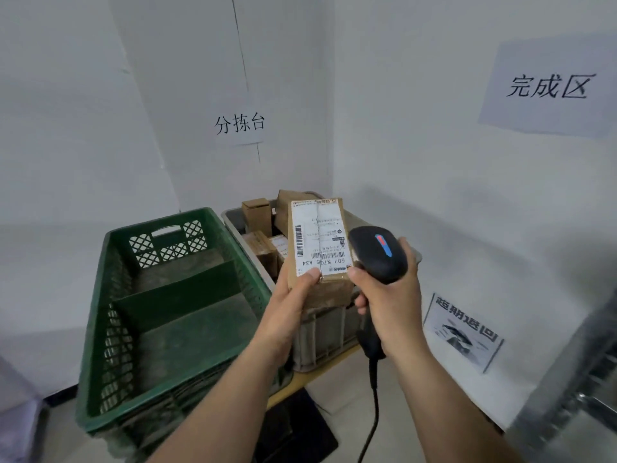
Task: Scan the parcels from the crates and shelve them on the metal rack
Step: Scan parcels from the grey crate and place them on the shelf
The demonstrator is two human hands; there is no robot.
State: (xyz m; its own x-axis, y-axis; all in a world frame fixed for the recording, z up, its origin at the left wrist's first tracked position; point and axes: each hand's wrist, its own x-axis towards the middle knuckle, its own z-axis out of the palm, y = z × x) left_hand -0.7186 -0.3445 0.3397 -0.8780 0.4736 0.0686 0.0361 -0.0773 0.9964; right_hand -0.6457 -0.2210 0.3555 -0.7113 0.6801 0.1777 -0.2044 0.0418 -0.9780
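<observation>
At frame centre the left hand (293, 292) clamps a cardboard parcel (319, 242) upright, long axis vertical, label facing the camera, above the grey crate (320, 329). Just right, the right hand (387, 295) grips a scanner (379, 253).

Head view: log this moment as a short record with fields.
left hand: holds cardboard parcel, label facing up
right hand: grips black barcode scanner, beside the label
green crate: no parcels visible inside
grey crate: more brown parcels inside
metal rack: partly in view, right edge
stage: scanning, not yet shelved
</observation>
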